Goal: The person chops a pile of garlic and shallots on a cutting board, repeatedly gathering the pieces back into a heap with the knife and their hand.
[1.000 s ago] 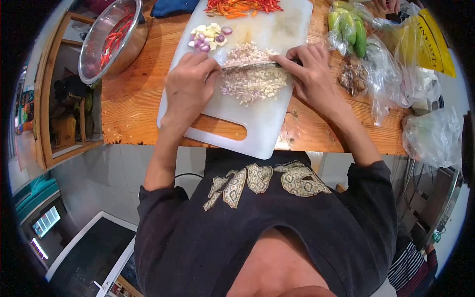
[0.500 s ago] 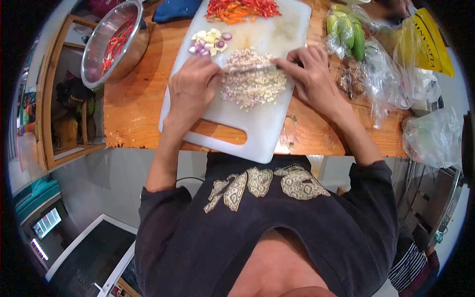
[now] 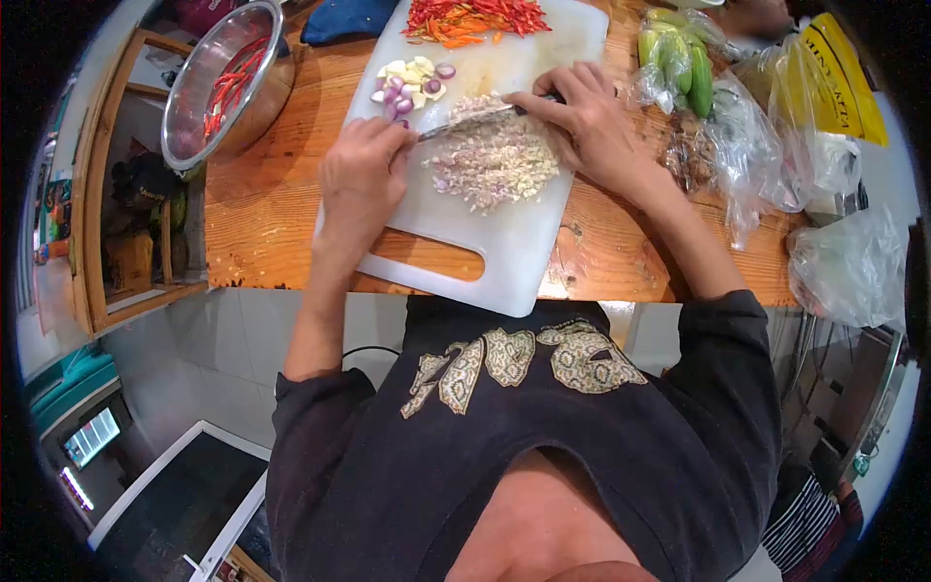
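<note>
My right hand (image 3: 585,118) is closed around the dark handle of a knife (image 3: 469,122). At the opposite end, my left hand (image 3: 364,173) pinches the blade near its tip. The blade lies crosswise over the upper part of a pile of finely chopped shallot and garlic (image 3: 497,173), pale with purplish bits. All this is on a white cutting board (image 3: 524,262). Beyond my left hand sits a small heap of peeled garlic and shallots (image 3: 411,85). Sliced red and orange chilies (image 3: 475,21) lie at the board's far end.
A metal bowl (image 3: 184,150) with red chilies stands on the wooden table (image 3: 262,233) at the left, near a blue cloth (image 3: 344,21). To the right are bagged green vegetables (image 3: 679,63), clear plastic bags (image 3: 752,145) and a yellow bag (image 3: 842,82). Another person's hand shows at top right.
The knife has moved away from me, toward the far edge of the chopped pile, and its handle end sits farther away. Both hands have shifted with it, my left one slightly leftward.
</note>
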`<state>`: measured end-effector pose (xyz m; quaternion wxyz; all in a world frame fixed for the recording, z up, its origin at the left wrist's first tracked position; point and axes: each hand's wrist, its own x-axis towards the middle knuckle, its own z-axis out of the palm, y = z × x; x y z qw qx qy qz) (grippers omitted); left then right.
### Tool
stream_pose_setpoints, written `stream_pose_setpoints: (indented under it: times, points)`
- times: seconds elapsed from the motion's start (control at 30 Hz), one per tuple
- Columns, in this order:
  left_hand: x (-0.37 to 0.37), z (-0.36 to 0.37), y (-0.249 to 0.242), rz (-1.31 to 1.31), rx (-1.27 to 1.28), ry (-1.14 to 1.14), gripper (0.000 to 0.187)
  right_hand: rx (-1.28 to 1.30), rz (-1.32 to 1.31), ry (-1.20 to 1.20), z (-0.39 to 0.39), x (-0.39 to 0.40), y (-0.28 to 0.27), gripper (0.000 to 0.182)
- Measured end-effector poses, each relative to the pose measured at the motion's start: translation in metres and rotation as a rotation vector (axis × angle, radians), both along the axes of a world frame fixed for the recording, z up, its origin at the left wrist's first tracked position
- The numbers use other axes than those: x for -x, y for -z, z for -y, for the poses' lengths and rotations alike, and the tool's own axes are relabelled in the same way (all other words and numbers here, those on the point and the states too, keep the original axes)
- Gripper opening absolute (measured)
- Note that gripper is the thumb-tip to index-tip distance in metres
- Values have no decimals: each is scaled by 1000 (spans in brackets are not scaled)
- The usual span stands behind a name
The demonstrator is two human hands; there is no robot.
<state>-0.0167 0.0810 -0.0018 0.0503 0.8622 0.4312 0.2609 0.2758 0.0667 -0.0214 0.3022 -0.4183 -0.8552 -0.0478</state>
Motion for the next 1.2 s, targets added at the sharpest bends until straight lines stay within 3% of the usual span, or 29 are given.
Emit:
stream_pose_setpoints:
  times: [0.47,0.57,0.67,0.87,0.97,1.2]
  points:
    - [4,29,-4,44,34,-80,11,81,-65,-132,-16,0,14,48]
    - [5,28,-5,35,31,-89,12,28,-46,-137,-11,6,-5,47]
    - [6,29,-5,36,56,-114,12,157,-49,-151,-14,2,7,47]
    - [-8,3,-12,31,-81,-88,8,48,-36,-116,-45,-15,-11,46]
    - [-19,-13,5,17,-104,-70,7,14,-46,-106,-65,-24,16,50]
    - [-16,-1,1,-69,-22,-62,9,120,-1,-104,-37,-27,11,54]
